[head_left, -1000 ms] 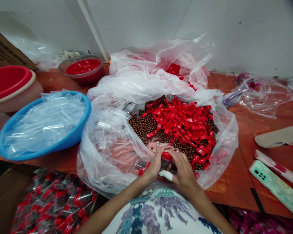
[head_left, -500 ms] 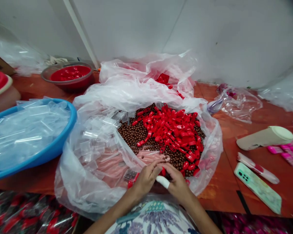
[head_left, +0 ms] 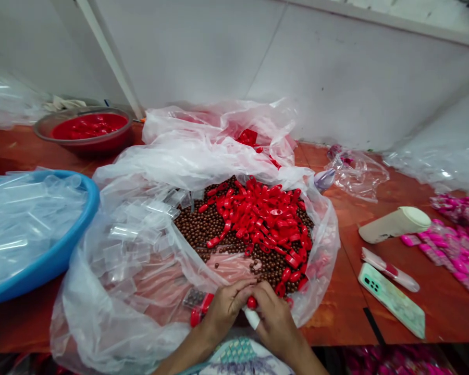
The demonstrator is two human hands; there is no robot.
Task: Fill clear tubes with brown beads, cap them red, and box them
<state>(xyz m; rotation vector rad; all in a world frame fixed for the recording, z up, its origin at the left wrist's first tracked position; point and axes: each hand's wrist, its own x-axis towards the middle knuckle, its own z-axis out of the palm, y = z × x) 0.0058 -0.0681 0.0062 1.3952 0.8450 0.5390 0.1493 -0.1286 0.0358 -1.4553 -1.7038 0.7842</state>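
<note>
My left hand and my right hand meet at the front edge of a clear plastic bag. Their fingers are closed together around a small red plastic cap; whatever is joined to it is hidden by the fingers. A white finger cover sits on one right-hand digit. Just beyond lie brown beads and a heap of red plastic caps. Beside my left wrist is a clear container with dark beads and red parts. Clear plastic tubes fill the bag's left side.
A blue basin of clear tubes stands at left, a bowl of red parts behind it. To the right lie a cream tumbler, a phone, a slim wrapped item and pink pieces.
The camera view has turned right, so the table things sit further left. My hands stay together, and the red cap shows more plainly between the fingers.
</note>
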